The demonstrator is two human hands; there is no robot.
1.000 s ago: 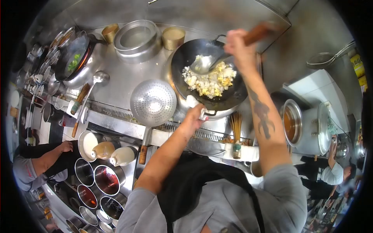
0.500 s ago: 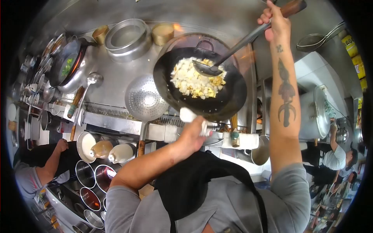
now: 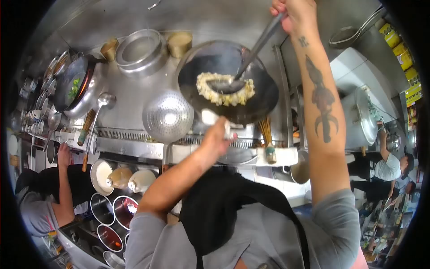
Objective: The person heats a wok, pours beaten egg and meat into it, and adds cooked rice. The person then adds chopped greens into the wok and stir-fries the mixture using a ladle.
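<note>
A black wok point(image 3: 262, 96) holds chopped pale and yellow food point(image 3: 242, 97), with faint steam above it. My left hand point(image 3: 219, 136) is closed on a white cloth point(image 3: 209, 117) at the wok's near rim. High at the top of the view, my right hand point(image 3: 293, 13) grips the handle of a long ladle point(image 3: 257, 47). The ladle's bowl rests among the food, near the middle of the wok. The wok's near handle is hidden by the cloth and hand.
A perforated strainer point(image 3: 169, 117) lies left of the wok, beside a metal pot point(image 3: 141, 51). A bamboo brush point(image 3: 268, 143) stands at the near right. Sauce containers point(image 3: 109, 237) and a co-worker's arm point(image 3: 65, 193) are at the left; more people point(image 3: 387, 168) are far right.
The wok was tipped up off the burner and now sits a little further left. My right hand has shifted left with the ladle, whose bowl is lower in the food. The co-worker's left-side arm has risen.
</note>
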